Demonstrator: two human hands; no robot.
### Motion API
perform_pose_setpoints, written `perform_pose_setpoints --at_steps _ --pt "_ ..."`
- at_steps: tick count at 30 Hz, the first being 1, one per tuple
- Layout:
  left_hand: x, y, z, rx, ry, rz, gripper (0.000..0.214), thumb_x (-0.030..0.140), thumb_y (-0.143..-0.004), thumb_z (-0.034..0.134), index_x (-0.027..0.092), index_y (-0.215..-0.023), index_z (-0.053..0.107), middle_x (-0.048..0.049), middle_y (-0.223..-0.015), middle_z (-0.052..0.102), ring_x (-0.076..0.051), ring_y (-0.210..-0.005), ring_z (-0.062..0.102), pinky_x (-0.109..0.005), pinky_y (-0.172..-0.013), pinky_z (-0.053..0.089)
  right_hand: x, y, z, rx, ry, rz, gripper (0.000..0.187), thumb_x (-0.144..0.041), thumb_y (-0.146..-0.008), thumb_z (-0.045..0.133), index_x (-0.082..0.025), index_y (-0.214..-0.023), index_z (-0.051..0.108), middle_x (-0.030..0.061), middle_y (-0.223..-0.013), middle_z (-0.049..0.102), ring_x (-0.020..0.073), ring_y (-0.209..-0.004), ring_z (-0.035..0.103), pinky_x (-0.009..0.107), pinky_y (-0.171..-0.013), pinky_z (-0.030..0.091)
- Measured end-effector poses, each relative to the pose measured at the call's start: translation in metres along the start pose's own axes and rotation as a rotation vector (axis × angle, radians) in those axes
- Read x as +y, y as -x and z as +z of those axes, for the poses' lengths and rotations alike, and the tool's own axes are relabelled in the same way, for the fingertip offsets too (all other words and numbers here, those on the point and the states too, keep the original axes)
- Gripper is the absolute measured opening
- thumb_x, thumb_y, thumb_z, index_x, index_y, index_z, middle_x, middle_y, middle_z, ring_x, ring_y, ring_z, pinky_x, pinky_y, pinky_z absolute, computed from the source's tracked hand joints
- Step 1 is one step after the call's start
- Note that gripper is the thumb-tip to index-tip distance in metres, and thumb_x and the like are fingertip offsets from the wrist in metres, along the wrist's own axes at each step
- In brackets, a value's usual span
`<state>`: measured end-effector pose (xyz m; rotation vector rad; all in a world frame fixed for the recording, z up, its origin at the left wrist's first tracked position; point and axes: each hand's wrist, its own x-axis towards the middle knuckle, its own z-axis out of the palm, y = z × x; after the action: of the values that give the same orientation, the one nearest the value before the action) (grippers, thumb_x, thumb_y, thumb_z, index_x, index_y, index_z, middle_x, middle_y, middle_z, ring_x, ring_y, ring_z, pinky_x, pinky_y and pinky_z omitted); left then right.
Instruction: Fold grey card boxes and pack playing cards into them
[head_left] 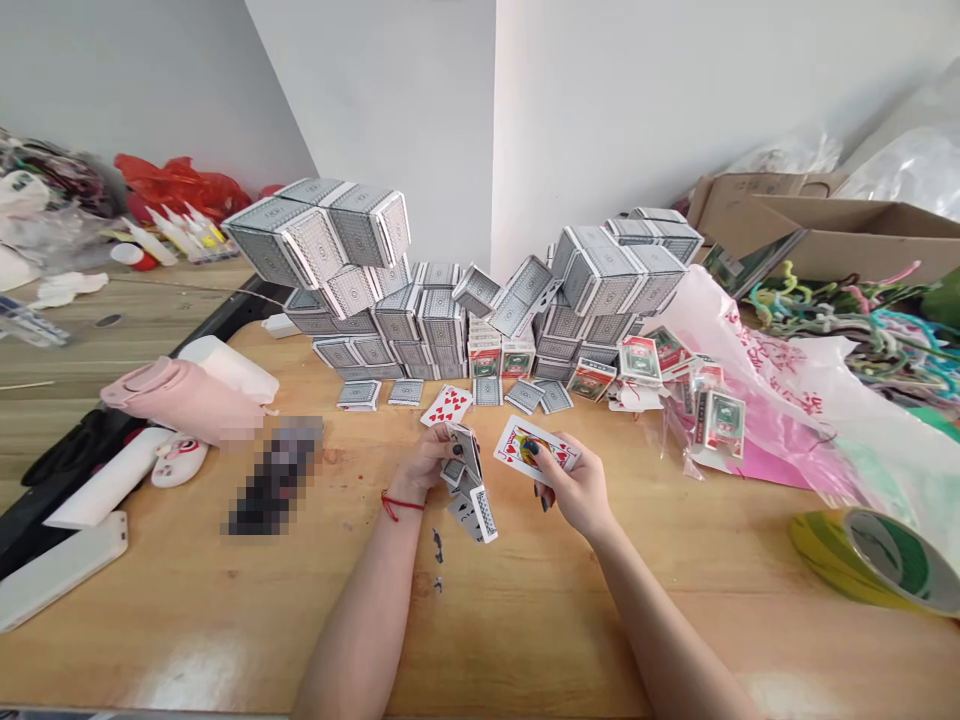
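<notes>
My left hand (429, 462) is closed around a folded piece made of playing cards (469, 487), grey patterned backs outward, held just above the wooden table (525, 610). A red string circles that wrist. My right hand (574, 487) pinches a small stack of face-up cards (534, 447) with a red face card on top. A red nine of hearts (447, 404) lies face up on the table just beyond my left hand. The two hands are close together, a few centimetres apart.
Behind the hands stands a wall of cubes folded from playing cards (420, 290), with loose decks (645, 362) at its right. Pink and white plastic bags (772, 400) and a tape roll (877, 560) lie right. A pink roll (187, 398), white pieces and a blurred object (276, 475) lie left.
</notes>
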<state>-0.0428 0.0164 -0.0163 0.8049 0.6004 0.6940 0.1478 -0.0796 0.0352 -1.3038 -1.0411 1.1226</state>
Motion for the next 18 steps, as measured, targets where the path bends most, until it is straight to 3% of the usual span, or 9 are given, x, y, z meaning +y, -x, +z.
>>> perform_pose_setpoints --at_steps 9,15,18 --pt "-0.0013 -0.0002 -0.0004 -0.006 0.005 0.0 0.028 0.026 -0.044 0.077 0.011 -0.059 0.058 -0.0025 -0.057 0.058 -0.011 -0.051 0.054 -0.022 -0.05 0.042 -0.0006 0.0067 0.0059 -0.008 0.059 -0.05 0.028 -0.044 -0.076 0.054 -0.016 -0.075 0.055 -0.006 -0.038 0.046 0.0069 -0.029 0.039 0.017 -0.029 0.032" --pt "-0.0002 -0.0029 0.001 0.151 0.007 0.005 0.026 0.02 -0.045 0.074 0.011 -0.063 0.059 -0.0016 -0.056 0.06 -0.01 -0.046 0.053 -0.022 -0.049 0.043 -0.0008 0.009 0.0077 0.061 0.034 -0.075 0.027 -0.043 -0.076 0.054 -0.017 -0.072 0.053 -0.0063 -0.037 0.044 0.0079 -0.029 0.04 0.019 -0.028 0.032" --pt "-0.0006 -0.0035 0.0011 0.161 0.022 0.016 0.024 0.02 -0.046 0.073 0.012 -0.065 0.06 -0.0013 -0.057 0.061 -0.011 -0.047 0.054 -0.022 -0.05 0.044 -0.002 0.0095 0.008 0.103 0.018 -0.085 0.027 -0.044 -0.076 0.054 -0.018 -0.071 0.052 -0.0063 -0.037 0.044 0.0084 -0.029 0.04 0.019 -0.027 0.032"
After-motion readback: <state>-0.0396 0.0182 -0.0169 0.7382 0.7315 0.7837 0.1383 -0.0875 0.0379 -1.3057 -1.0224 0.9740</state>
